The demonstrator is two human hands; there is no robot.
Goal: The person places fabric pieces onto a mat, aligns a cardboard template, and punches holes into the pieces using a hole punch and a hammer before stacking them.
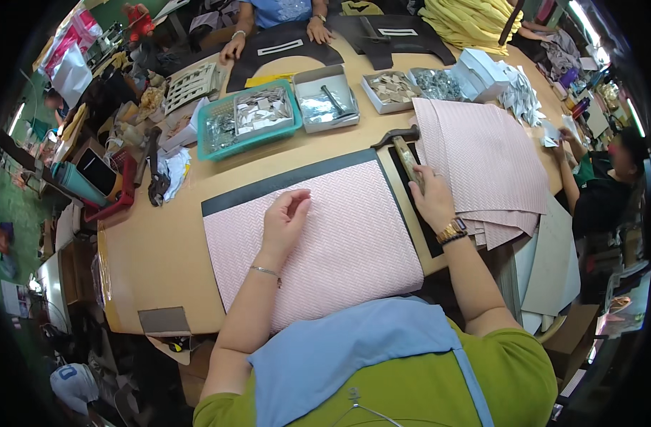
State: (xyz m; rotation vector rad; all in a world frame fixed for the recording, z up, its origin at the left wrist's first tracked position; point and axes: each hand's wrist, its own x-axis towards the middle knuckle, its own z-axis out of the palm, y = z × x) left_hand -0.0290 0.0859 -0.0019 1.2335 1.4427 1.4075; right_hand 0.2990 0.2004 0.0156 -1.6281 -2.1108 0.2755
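A pale pink sheet with a woven zigzag pattern (332,256) lies before me on a dark backing (297,178) that shows along its far and right edges. My left hand (288,215) is just over the sheet, its fingers curled and pressed together; whatever they may hold is hidden. In my right hand (433,199) is the handle of a hammer (405,156), whose dark metal head points away from me. The hammer is over a narrow black strip (419,220) beside the sheet. More pink sheets (482,156) are stacked to the right.
Farther back stand a teal basket (250,142) of small parts, a white box with a metal tool (325,107) and a box of small tan pieces (391,92). Pliers (154,167) lie at left. Co-workers' hands (234,47) are across the table and at right (569,139).
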